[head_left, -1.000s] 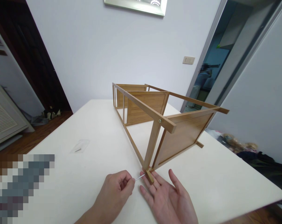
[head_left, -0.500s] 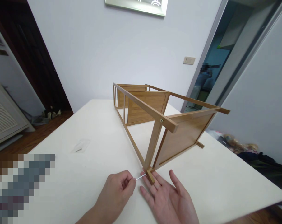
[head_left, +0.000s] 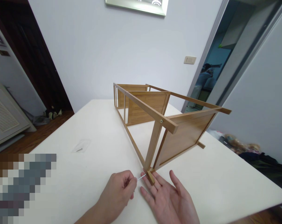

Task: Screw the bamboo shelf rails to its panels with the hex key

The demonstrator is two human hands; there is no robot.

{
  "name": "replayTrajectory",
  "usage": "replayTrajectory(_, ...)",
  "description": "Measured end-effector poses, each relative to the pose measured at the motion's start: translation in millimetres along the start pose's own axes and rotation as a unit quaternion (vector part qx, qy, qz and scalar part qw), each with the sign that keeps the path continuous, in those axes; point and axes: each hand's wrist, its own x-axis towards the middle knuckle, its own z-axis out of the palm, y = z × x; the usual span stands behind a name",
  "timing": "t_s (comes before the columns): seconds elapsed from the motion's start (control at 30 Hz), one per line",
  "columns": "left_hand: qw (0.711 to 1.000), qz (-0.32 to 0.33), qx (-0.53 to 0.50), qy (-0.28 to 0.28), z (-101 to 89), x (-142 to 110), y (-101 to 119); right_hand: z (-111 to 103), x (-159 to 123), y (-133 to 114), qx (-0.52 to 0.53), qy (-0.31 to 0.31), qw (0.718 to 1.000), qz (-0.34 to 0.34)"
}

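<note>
A wooden shelf rack [head_left: 154, 144] lies on its side on the white table [head_left: 103, 146]. Pinched between the thumb and fingers of my left hand [head_left: 119, 189] is a thin metal rod, seemingly a hex key [head_left: 141, 177]. Its far end meets the rack's near lower leg; the exact contact point is too small to make out. My right hand [head_left: 167, 199] lies palm up with fingers spread, and its fingertips reach under that leg end. A bolt head [head_left: 161, 121] shows in the upper near leg.
A clear plastic bag [head_left: 82, 145] with a small dark metal piece lies left on the table. Behind the table is a wall with a light switch [head_left: 190, 60]. A person [head_left: 206, 73] shows through the doorway at right. Clothes [head_left: 259, 165] are heaped beyond the table's right edge.
The left hand has turned slightly around the rod, and another fingertip now shows below it. The right hand and the rack stay as they were.
</note>
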Motion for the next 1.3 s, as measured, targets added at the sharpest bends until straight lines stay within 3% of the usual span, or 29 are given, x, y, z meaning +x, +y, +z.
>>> replayTrajectory(0.4,0.981,0.132,0.119,0.081,-0.1,-3.2,-5.1,-3.2,0.7,0.5,-0.008,-0.008,1.0,0.0)
replayTrajectory(0.53,0.988,0.109,0.097,0.055,-2.0,-5.0,-2.2,-2.5,0.3,0.6,-0.009,-0.011,1.0,-0.001)
replayTrajectory(0.8,0.998,0.017,-0.038,-0.051,-5.0,-4.6,-3.0,-3.3,2.4,-0.1,-0.02,-0.004,1.0,0.003)
replayTrajectory(1.13,0.997,-0.004,-0.067,-0.041,-2.0,-2.0,5.0,-5.5,5.5,1.1,-0.051,0.012,0.999,-0.009)
replayTrajectory(1.3,0.993,0.016,-0.087,-0.083,-9.4,-2.5,0.5,-6.3,4.2,1.4,-0.045,0.001,0.999,-0.003)
